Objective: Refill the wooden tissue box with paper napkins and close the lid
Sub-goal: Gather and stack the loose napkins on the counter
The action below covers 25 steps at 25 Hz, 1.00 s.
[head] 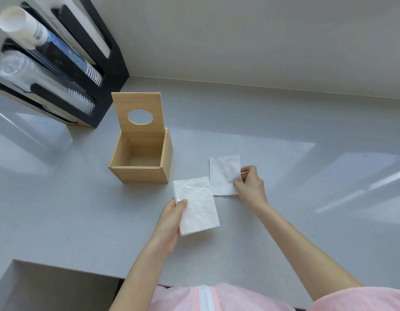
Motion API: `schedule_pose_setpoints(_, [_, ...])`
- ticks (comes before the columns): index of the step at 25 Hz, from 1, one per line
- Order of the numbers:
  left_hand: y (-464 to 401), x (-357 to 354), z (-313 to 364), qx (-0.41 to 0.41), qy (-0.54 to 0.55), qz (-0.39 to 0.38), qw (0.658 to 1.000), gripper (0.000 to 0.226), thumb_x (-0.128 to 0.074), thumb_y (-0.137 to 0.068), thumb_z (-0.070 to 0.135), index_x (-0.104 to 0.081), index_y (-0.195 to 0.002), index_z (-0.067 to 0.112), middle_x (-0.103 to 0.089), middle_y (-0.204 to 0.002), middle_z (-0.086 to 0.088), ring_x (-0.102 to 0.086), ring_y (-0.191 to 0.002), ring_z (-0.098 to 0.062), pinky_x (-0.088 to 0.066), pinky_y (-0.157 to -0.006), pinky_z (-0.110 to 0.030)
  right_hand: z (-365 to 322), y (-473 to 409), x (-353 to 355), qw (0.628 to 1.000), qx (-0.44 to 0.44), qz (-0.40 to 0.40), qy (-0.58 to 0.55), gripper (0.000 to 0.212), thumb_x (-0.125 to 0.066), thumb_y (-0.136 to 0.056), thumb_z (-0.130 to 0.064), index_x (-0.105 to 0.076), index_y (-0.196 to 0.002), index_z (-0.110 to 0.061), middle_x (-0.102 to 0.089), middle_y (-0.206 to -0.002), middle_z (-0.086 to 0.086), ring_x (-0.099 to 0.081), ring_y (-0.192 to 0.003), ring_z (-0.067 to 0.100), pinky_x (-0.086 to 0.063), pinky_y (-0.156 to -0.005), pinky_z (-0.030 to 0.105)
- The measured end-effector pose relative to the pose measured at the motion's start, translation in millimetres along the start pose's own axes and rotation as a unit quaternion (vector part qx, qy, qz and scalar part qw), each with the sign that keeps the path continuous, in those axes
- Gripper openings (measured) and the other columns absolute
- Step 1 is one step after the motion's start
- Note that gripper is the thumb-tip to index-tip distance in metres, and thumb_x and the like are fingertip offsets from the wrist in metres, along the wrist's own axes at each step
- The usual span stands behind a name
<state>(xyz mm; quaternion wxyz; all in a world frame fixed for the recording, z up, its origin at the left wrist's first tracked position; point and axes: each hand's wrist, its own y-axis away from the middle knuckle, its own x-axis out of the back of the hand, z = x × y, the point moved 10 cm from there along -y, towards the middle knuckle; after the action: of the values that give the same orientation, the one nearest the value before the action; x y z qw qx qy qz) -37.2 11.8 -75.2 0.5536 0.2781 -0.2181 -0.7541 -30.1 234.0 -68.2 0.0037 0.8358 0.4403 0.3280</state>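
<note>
Cup rack (pixel 59 63) behind open box (pixel 140 158).

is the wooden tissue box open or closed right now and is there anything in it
Open and empty. The wooden tissue box has its lid standing upright, and the bare wooden floor shows inside.

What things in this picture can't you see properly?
Head view only:
- How many napkins are in the stack: the left hand covers its edge.
- What the right hand pinches with the single napkin: too small.
- Printing on the cups in the black holder: blurred.
- The wooden box floor's near part: hidden by its front wall.
</note>
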Motion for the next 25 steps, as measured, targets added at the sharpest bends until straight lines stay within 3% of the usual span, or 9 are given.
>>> schedule_pose_setpoints(2, [0.7,-0.5,-0.7,0.000,-0.002,-0.001,1.000,0.024,-0.035,-0.096,0.014,-0.055,-0.110,0.015,-0.064,-0.106,-0.006,-0.062,-0.092,-0.019,-0.047,-0.077,-0.030,7.5,5.1,-0.3,0.996,-0.037,-0.024,-0.074,0.030,-0.050,-0.084,-0.004,-0.049,-0.113,-0.009,-0.054,-0.093,-0.001,-0.051,-0.087,0.018,-0.039,-0.059,0.017])
schedule_pose_setpoints(5, [1.7,-1.0,-0.3,-0.002,-0.005,-0.003,1.000,0.026,-0.035,-0.096,0.015,-0.055,-0.113,0.014,-0.063,-0.111,-0.007,-0.060,-0.099,-0.023,-0.048,-0.078,-0.031,-2.7,17.4,-3.5,0.975,-0.054,-0.081,-0.199,0.022,-0.050,-0.082,0.002,-0.058,-0.102,0.001,-0.057,-0.089,0.007,-0.052,-0.085,0.022,-0.042,-0.069,0.025])
schedule_pose_setpoints(7, [2.3,-3.2,0.8,-0.004,-0.004,-0.007,1.000,0.027,-0.035,-0.097,0.016,-0.055,-0.114,0.012,-0.064,-0.109,-0.007,-0.061,-0.096,-0.022,-0.048,-0.076,-0.030,-27.5,28.9,-4.3,0.953,-0.012,-0.141,-0.270,0.021,-0.047,-0.082,0.006,-0.061,-0.097,0.002,-0.059,-0.088,0.010,-0.055,-0.085,0.022,-0.043,-0.077,0.032])
schedule_pose_setpoints(11, [2.5,-10.0,6.5,-0.022,-0.023,-0.034,0.999,0.027,-0.040,-0.095,0.019,-0.059,-0.112,0.011,-0.067,-0.099,-0.004,-0.064,-0.086,-0.018,-0.049,-0.070,-0.030,-78.8,63.0,-13.6,0.872,0.074,-0.282,-0.394,0.030,-0.049,-0.080,0.010,-0.066,-0.094,-0.010,-0.069,-0.087,-0.001,-0.067,-0.078,0.011,-0.055,-0.071,0.020])
schedule_pose_setpoints(14, [2.9,-15.1,10.2,-0.043,-0.055,-0.055,0.996,0.027,-0.049,-0.091,0.022,-0.062,-0.112,0.013,-0.069,-0.109,-0.007,-0.066,-0.093,-0.021,-0.051,-0.070,-0.030,-58.7,77.3,-33.0,0.911,0.039,-0.297,-0.282,0.033,-0.049,-0.082,0.009,-0.066,-0.091,-0.018,-0.068,-0.092,0.000,-0.065,-0.082,0.010,-0.052,-0.075,0.020])
schedule_pose_setpoints(17, [2.8,-13.8,8.9,-0.044,-0.040,-0.053,0.997,0.028,-0.047,-0.091,0.023,-0.062,-0.112,0.012,-0.069,-0.112,-0.012,-0.066,-0.097,-0.025,-0.052,-0.072,-0.032,-25.5,81.2,-42.1,0.961,0.008,-0.253,-0.109,0.024,-0.051,-0.083,-0.004,-0.062,-0.090,-0.025,-0.066,-0.095,-0.004,-0.060,-0.086,0.011,-0.045,-0.072,0.017])
schedule_pose_setpoints(25, [0.5,-16.5,3.4,-0.035,-0.022,-0.068,0.997,0.038,-0.033,-0.095,0.035,-0.065,-0.108,0.018,-0.074,-0.102,-0.002,-0.069,-0.095,-0.017,-0.054,-0.081,-0.035,-12.0,79.0,-36.9,0.987,0.007,-0.162,-0.023,0.016,-0.054,-0.082,-0.012,-0.063,-0.095,-0.016,-0.066,-0.090,-0.002,-0.061,-0.079,0.016,-0.042,-0.061,0.019])
